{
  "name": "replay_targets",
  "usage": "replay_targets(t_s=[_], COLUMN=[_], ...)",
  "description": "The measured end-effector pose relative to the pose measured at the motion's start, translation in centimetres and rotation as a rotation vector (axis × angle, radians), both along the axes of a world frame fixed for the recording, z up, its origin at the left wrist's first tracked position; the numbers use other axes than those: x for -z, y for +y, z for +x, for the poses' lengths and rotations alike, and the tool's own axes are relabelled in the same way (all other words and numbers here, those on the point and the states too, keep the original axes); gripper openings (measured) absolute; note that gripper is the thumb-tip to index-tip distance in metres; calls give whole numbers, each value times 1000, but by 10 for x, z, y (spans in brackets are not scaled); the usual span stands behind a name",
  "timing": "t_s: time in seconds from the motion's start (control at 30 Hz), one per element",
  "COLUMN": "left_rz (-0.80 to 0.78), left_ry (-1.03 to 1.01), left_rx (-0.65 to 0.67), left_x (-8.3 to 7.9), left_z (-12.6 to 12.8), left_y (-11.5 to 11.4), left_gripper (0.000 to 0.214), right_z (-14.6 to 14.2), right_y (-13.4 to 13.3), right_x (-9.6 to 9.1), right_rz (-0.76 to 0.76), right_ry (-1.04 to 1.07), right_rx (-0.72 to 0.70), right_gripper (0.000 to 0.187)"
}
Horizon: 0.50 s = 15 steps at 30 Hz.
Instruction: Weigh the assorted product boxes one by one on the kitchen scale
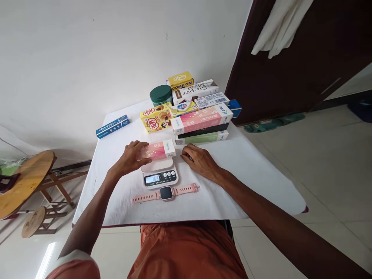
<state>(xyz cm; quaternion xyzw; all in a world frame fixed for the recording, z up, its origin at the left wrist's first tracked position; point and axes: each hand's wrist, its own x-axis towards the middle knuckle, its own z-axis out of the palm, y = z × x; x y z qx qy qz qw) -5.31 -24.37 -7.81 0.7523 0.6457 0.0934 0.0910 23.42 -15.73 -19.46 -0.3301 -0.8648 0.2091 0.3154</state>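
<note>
A small pink and white box point(159, 150) lies on a white digital scale point(160, 175) whose display shows digits. My left hand point(131, 157) has its fingers on the box's left end, holding it. My right hand point(198, 159) rests on the white tablecloth point(247, 170) just right of the scale, fingers loosely curled, with nothing seen in it. A pink smartwatch point(166, 192) lies flat in front of the scale.
Behind the scale stand stacked boxes: a long pink one point(200, 119), a green one point(203, 137), a yellow snack box point(155, 118), a green-lidded jar point(161, 94). A blue box point(112, 126) lies at the back left. A round wooden table point(23, 182) stands left.
</note>
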Motion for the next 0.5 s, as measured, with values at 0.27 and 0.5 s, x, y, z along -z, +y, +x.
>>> replay_targets(t_s=[0.27, 0.5], left_rz=[47, 169], left_ry=[29, 90], left_rx=[-29, -321], left_x=[-2, -20], left_z=[-1, -81], left_y=[-6, -5], left_gripper=[46, 48], right_z=[2, 0], right_y=[-3, -2], right_x=[-3, -2], right_rz=[7, 38], right_ry=[-6, 2], right_rx=[-5, -2], right_gripper=[17, 20])
